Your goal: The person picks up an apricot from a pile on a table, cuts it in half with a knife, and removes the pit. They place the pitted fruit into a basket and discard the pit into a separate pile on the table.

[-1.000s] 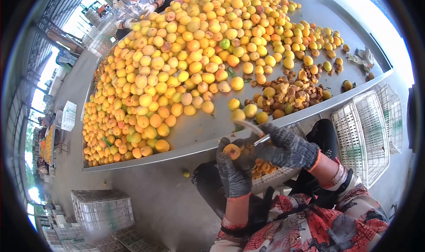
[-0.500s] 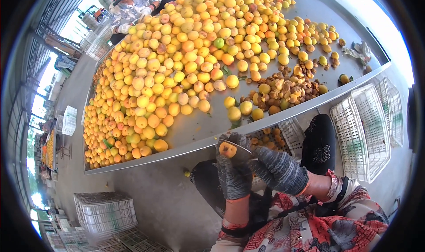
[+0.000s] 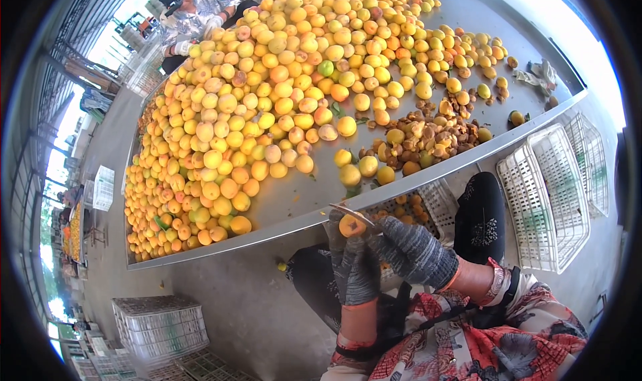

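Note:
My left hand, in a grey knitted glove, is closed round an apricot whose upward face shows a dark brown spot. In my right hand, gloved the same way, is a small knife. Its thin blade lies across the far side of the apricot, and its handle is hidden by the fingers. Both hands meet over my lap, just this side of the table's metal rim. Beyond the rim spreads a large heap of apricots.
Brown, mushy fruit pieces lie near the table edge. Below it, a white crate stands beside apricots. More white crates are at right and a crate stack at lower left. Another person works across the heap.
The knife blade has moved from the apricot's right side to across its far edge. The apricot has shifted slightly right. The whole view has moved a little.

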Demonstrator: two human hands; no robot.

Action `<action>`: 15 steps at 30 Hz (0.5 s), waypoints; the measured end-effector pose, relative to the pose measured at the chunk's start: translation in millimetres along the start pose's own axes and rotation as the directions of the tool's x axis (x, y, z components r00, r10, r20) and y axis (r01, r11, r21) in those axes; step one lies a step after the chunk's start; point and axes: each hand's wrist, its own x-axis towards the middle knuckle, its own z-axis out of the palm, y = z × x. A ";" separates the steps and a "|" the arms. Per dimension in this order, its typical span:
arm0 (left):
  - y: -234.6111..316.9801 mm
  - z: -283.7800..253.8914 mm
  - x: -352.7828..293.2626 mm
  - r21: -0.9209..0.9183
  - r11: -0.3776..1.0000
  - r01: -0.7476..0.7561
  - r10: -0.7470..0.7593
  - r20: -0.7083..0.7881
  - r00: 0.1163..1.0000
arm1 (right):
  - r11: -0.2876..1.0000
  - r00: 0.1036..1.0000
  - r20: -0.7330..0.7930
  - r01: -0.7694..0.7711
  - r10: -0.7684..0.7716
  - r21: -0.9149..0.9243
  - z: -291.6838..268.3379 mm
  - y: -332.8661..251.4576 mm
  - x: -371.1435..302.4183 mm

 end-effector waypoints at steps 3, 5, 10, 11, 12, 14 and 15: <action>0.8 2.0 0.9 0.034 0.998 -0.058 0.060 -0.049 0.997 | 1.000 1.000 0.003 -0.009 0.009 -0.023 -3.4 -5.5 1.8; 0.3 -2.2 0.3 0.000 0.999 -0.054 0.054 -0.030 0.998 | 0.999 1.000 0.018 -0.008 0.008 -0.034 -4.0 -5.3 1.6; 1.1 -16.5 6.0 0.190 0.981 0.025 -0.019 -0.031 0.999 | 1.000 0.997 0.075 -0.010 0.011 -0.010 -5.1 -3.3 -0.2; -0.7 -20.0 7.0 0.272 0.962 0.005 0.002 -0.025 1.000 | 1.000 0.997 0.076 -0.010 0.010 -0.009 -4.8 -3.3 -0.7; -3.9 -21.4 7.8 0.272 0.962 0.004 0.003 -0.026 1.000 | 1.000 0.998 0.060 -0.002 0.002 -0.005 -4.2 -3.3 -1.4; -11.7 -22.9 9.1 0.361 0.922 -0.142 0.178 -0.068 0.982 | 1.000 0.999 0.045 0.005 -0.005 -0.002 -3.9 -3.3 -1.6; -13.4 -26.3 10.2 0.361 0.922 -0.142 0.178 -0.067 0.982 | 1.000 0.998 0.067 0.007 -0.007 -0.006 -4.2 -3.3 -0.8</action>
